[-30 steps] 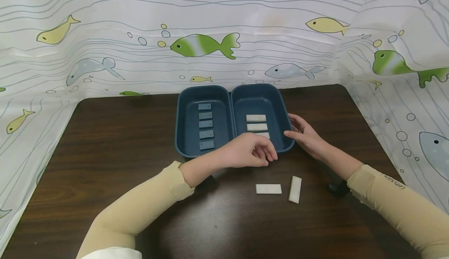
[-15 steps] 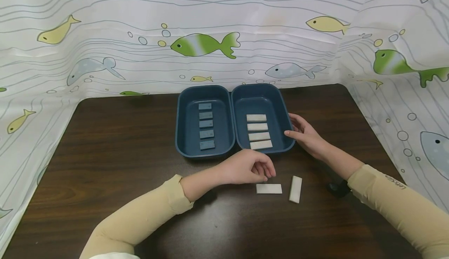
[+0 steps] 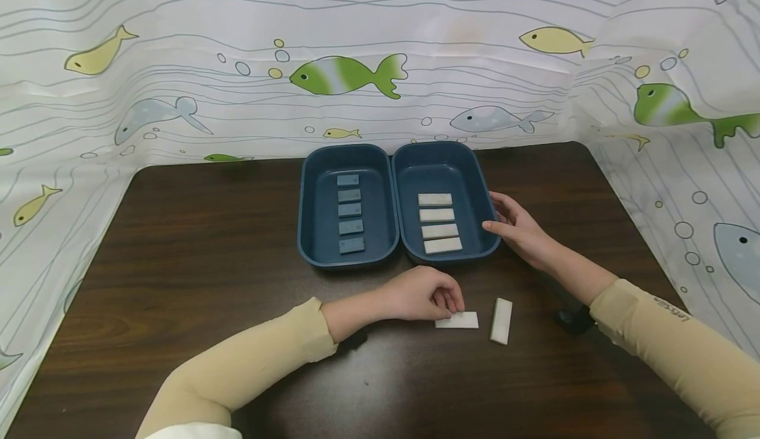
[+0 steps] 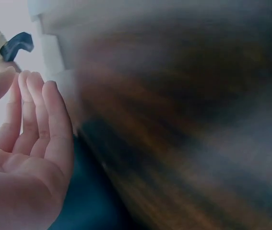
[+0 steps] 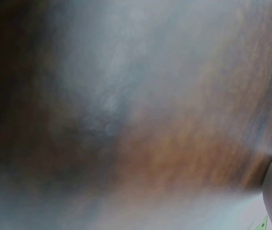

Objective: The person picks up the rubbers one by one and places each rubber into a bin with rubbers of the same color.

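Note:
In the head view my left hand [image 3: 424,294] is over the left end of a flat white block [image 3: 460,321] lying on the table. Its fingers are loosely bent; whether they touch the block is hard to tell. The left wrist view shows the thumb close to the fingertips, with nothing visible between them. My right hand [image 3: 522,231] holds the right side of a blue tray [image 3: 466,162], thumb at the rim and fingers outside the wall. Several white blocks [image 3: 439,231] lie in a column inside this tray. A second loose white block [image 3: 501,321] lies turned lengthwise to the right.
Left of the held tray stands a matching blue tray [image 3: 303,208], with a column of several small blue blocks [image 3: 350,210] in it. Both trays sit at the back of the dark wooden table [image 3: 196,261], before a fish-patterned curtain [image 3: 237,63].
My left hand has moved toward me, from the right tray's front edge down to the loose white block, uncovering the white blocks in the tray. My right hand stays at the tray.

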Motion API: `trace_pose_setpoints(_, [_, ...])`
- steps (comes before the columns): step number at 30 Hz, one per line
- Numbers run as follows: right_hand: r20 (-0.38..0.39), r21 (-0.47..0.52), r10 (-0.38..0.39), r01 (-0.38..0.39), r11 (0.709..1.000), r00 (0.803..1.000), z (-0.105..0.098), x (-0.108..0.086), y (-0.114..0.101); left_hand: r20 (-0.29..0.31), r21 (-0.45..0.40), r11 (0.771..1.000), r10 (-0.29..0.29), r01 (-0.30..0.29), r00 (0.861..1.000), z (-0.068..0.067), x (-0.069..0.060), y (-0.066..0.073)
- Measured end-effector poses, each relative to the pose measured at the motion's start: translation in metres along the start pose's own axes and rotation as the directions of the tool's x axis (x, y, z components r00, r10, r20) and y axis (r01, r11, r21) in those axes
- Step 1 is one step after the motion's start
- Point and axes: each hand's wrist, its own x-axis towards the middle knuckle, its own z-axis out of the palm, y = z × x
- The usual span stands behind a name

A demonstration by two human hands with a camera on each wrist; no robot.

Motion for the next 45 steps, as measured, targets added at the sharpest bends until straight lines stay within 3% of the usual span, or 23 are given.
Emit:
trace_pose_setpoints(11, [-0.003,-0.007,0.004,-0.004,1.000,1.000,0.000,-0.001,0.000,-0.022,0.122,0.992,-0.009,0.012,1.000,0.006,0.009,-0.006])
trace_pose_setpoints(21, [0.001,-0.004,-0.005,0.005,1.000,1.000,0.000,-0.002,0.001,0.007,0.309,0.951,-0.023,0.020,1.000,0.011,0.011,0.000])
trace_pose_setpoints(36, [-0.006,-0.010,-0.003,0.003,1.000,1.000,0.000,0.000,0.003,0.003,0.389,0.921,-0.037,0.033,0.999,0.013,0.010,0.003])
trace_pose_setpoints(42, [-0.011,-0.016,-0.008,0.007,1.000,1.000,0.000,0.000,0.003,0.001,0.391,0.920,-0.030,0.027,1.000,0.014,0.011,0.004])
trace_pose_setpoints(45, [-0.008,-0.011,-0.005,0.005,1.000,1.000,0.000,0.000,0.002,0.000,0.363,0.931,-0.031,0.028,1.000,0.015,0.012,0.004])
